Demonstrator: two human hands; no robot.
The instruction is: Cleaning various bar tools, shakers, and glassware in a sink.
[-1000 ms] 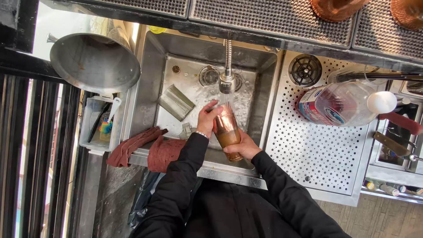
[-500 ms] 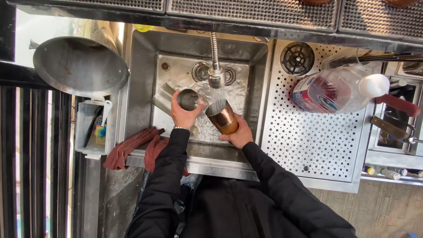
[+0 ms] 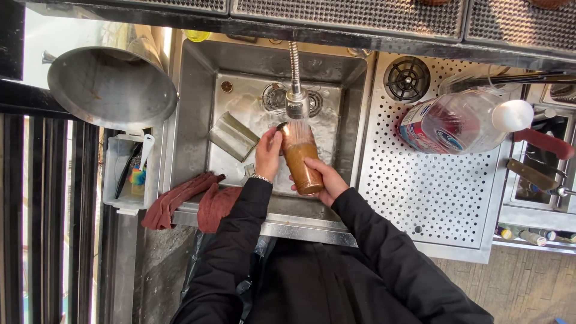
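Note:
My right hand (image 3: 327, 183) grips a tall copper-coloured cup (image 3: 301, 161) from below, tilted, with its mouth under the faucet head (image 3: 296, 103). Water runs from the faucet into the cup. My left hand (image 3: 268, 153) rests against the cup's rim on its left side, with something dark at its fingertips that I cannot make out. Both hands are over the steel sink (image 3: 198, 96). A metal scoop-like piece (image 3: 233, 137) lies in the sink to the left of my hands.
A reddish-brown cloth (image 3: 192, 201) hangs over the sink's front edge. A perforated steel drainboard (image 3: 429, 192) lies to the right, bearing a large clear plastic bottle (image 3: 459, 123) on its side. A wide metal funnel (image 3: 111, 87) stands at the left above a small utensil bin (image 3: 129, 171).
The cup was tipped out low near the sink's front, then raised under the running faucet. My left hand, apart from the cup with a dark round thing, has come against the rim.

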